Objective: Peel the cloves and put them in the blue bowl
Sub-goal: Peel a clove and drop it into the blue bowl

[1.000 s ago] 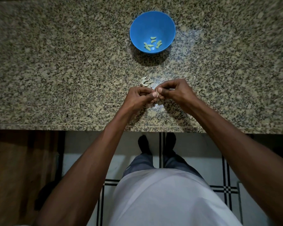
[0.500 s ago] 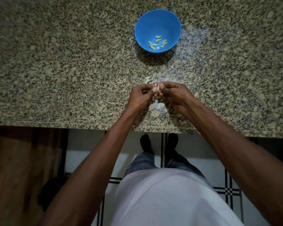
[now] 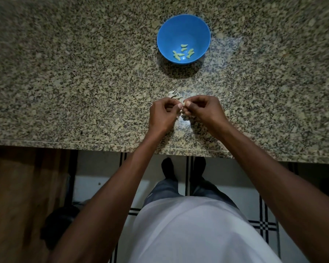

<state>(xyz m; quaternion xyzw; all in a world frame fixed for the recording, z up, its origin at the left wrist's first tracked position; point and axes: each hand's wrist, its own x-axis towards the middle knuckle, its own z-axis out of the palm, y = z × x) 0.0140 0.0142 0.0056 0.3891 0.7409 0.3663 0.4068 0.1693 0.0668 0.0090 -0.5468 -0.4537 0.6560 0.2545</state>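
A blue bowl (image 3: 182, 27) stands on the granite counter, well beyond my hands, with several pale peeled cloves (image 3: 182, 52) in its bottom. Nearer the counter's front edge, my left hand (image 3: 162, 115) and my right hand (image 3: 202, 109) meet fingertip to fingertip. Both pinch one small garlic clove (image 3: 184, 104) between thumbs and curled fingers; only a sliver of it shows. A small heap of dry papery skins (image 3: 174, 94) lies on the counter just behind my left hand.
The speckled granite counter (image 3: 74, 82) stretches wide to both sides; its front edge (image 3: 65, 144) runs below my wrists. Under it I see a tiled floor and my own feet. A wooden surface (image 3: 17, 196) is at lower left.
My hands stay together on the clove, with only small finger shifts. The whole scene has slid lower and slightly right in view as my head moved.
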